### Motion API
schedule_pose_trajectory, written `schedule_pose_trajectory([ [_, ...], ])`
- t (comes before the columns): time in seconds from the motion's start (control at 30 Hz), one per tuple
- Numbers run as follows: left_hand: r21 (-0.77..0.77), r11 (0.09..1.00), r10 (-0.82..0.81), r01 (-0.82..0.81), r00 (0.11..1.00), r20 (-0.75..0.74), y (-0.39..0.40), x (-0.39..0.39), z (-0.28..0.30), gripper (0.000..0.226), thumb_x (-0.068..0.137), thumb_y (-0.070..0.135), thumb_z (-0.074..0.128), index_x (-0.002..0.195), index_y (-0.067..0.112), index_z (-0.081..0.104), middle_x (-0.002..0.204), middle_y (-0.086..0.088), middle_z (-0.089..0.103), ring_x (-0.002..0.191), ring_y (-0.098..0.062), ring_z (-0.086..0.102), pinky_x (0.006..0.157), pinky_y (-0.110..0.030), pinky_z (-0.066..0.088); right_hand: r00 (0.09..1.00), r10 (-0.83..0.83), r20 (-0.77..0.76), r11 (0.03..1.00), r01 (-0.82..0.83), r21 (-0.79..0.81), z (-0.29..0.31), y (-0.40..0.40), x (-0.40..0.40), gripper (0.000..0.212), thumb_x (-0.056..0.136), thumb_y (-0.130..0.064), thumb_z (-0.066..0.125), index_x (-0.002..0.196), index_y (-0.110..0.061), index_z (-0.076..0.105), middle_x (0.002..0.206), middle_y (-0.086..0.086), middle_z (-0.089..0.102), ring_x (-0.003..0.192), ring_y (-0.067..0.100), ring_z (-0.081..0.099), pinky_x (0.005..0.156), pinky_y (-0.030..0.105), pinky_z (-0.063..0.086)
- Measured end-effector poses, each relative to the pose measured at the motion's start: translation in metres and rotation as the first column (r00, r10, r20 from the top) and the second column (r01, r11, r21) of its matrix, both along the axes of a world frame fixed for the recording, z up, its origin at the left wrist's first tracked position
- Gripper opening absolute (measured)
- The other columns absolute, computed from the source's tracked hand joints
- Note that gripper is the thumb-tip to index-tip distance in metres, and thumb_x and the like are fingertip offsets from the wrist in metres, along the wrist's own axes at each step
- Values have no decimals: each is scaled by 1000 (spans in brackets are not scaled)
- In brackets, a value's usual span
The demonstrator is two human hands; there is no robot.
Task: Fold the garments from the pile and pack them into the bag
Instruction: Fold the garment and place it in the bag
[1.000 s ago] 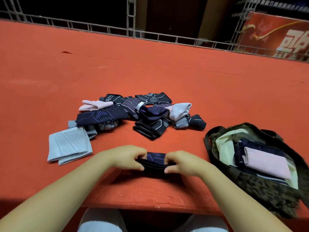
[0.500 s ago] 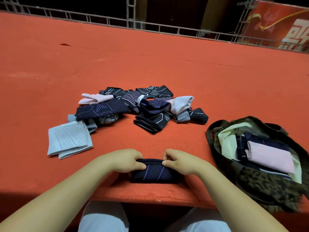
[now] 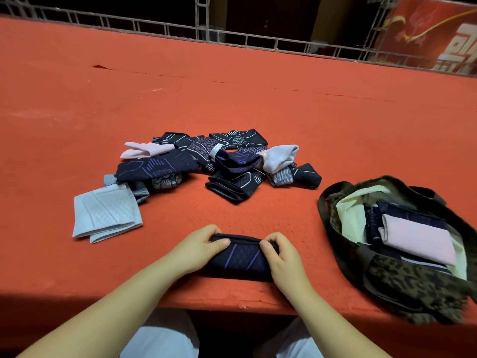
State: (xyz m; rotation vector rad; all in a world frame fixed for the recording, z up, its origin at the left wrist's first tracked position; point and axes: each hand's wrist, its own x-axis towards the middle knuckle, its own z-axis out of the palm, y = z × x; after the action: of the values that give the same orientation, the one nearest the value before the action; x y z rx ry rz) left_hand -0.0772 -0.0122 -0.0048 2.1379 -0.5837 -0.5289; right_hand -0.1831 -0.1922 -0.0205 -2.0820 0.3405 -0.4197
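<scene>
A folded navy garment with purple stripes [image 3: 241, 257] lies near the front edge of the red table [image 3: 232, 94]. My left hand [image 3: 198, 245] pinches its left end and my right hand [image 3: 280, 257] pinches its right end. Beyond them sits the pile [image 3: 214, 161] of dark patterned, pink and grey garments. A dark leopard-print bag [image 3: 402, 285] lies open at the right, holding a folded pink piece [image 3: 418, 241], navy pieces and a pale yellow one.
A folded light grey garment [image 3: 105, 214] lies at the left of the pile. A metal railing [image 3: 232, 37] runs along the table's far edge, with a red banner [image 3: 428, 34] behind it at the right. My lap shows below the table's front edge.
The navy garment, held bunched between both hands, has been laid down and folded flat on the table; both hands have moved slightly forward with it.
</scene>
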Motion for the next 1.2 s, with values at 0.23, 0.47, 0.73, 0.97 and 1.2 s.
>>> schedule_pose_trajectory([
  [0.23, -491, 856, 68, -164, 976, -208, -77, -33, 20, 11, 88, 15, 63, 94, 19, 54, 82, 2, 56, 71, -9, 53, 62, -21, 45, 938, -281, 201, 959, 268, 90, 43, -32, -22, 29, 84, -9, 66, 104, -21, 49, 98, -12, 54, 92, -10, 50, 79, 2, 34],
  [0.47, -552, 822, -200, 137, 978, -54, -188, -62, 57, 29, 84, 8, 67, 97, 30, 53, 90, 1, 60, 81, -10, 56, 73, -18, 44, 861, -457, 224, 877, 478, -49, 96, -127, -87, 22, 86, -19, 64, 99, -26, 47, 97, -13, 54, 93, -3, 51, 77, 13, 38],
  [0.73, -506, 852, -222, 134, 968, -119, -299, -68, 79, 8, 87, 22, 64, 94, 23, 61, 93, 7, 59, 74, -5, 56, 48, -15, 43, 893, -420, -161, 798, 448, 402, 118, -229, -144, 17, 94, -29, 56, 104, -15, 59, 101, 5, 63, 75, 19, 62, 57, 25, 48],
  [0.97, -437, 898, -257, 51, 868, -426, -375, -36, 77, 7, 89, 16, 60, 86, 20, 66, 87, -3, 63, 81, -17, 58, 65, -27, 49, 923, -371, -101, 763, 365, 533, 115, -297, -98, 4, 93, -9, 57, 94, -7, 61, 91, 9, 64, 74, 18, 60, 66, 26, 51],
  [1.2, -147, 957, -204, 249, 943, 264, -413, -16, 61, 27, 85, 18, 64, 112, 14, 64, 111, 0, 65, 103, -16, 58, 85, -24, 41, 847, -530, -41, 837, 530, 138, 80, -340, -64, 9, 85, -15, 66, 88, -19, 58, 90, 3, 64, 74, 16, 59, 64, 29, 46],
])
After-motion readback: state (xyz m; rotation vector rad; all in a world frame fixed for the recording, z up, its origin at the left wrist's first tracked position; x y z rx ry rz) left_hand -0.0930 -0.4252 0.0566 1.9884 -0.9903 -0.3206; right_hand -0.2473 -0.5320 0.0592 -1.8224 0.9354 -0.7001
